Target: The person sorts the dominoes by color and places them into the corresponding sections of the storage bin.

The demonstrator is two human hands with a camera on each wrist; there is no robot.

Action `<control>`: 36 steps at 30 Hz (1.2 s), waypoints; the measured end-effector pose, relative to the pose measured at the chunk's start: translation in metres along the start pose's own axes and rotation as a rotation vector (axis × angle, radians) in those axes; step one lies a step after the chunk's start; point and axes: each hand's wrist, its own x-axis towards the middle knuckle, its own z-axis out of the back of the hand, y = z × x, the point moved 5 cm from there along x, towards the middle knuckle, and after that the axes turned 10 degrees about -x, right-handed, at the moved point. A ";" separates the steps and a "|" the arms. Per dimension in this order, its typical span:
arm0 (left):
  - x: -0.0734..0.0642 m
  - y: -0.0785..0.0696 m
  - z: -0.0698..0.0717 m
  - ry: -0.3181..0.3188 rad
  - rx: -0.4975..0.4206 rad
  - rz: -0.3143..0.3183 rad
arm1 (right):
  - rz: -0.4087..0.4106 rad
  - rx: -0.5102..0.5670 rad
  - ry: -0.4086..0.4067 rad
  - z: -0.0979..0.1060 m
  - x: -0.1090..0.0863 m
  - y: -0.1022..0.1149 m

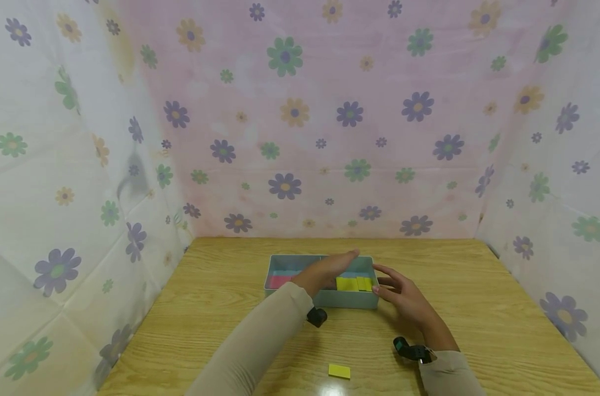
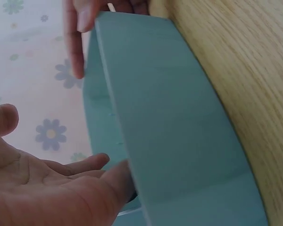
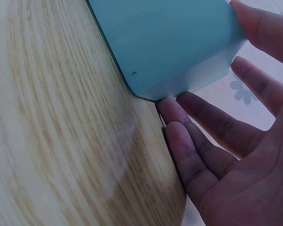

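A long blue-green box (image 1: 346, 300) stands on the table, with a thin divider near its middle. My left hand (image 1: 324, 272) reaches over the front wall. In the left wrist view its fingers (image 2: 87, 165) go down inside, partly hidden by the wall, while its thumb stays apart. Yellow rectangular pieces (image 1: 347, 284) lie in the right part and pink ones (image 1: 279, 281) in the left. At the box's right end, my right hand (image 1: 407, 297) holds it, thumb at the front corner and index finger at the back. Its lower fingers (image 3: 181, 143) sit by the bottom edge.
One loose yellow piece (image 1: 339, 372) lies on the wooden table (image 1: 220, 308) near its front, between the forearms. A flowered cloth (image 1: 319, 137) hangs behind the table and along both sides.
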 end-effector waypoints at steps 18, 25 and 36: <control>-0.045 0.004 0.025 -0.094 0.272 -0.209 | 0.018 -0.010 -0.015 -0.002 -0.003 0.002; -0.062 0.026 0.027 -0.068 0.263 -0.330 | 0.023 -0.022 -0.029 -0.003 -0.003 -0.001; -0.073 0.068 0.014 0.062 0.265 -0.390 | 0.017 -0.007 -0.028 -0.003 -0.004 0.001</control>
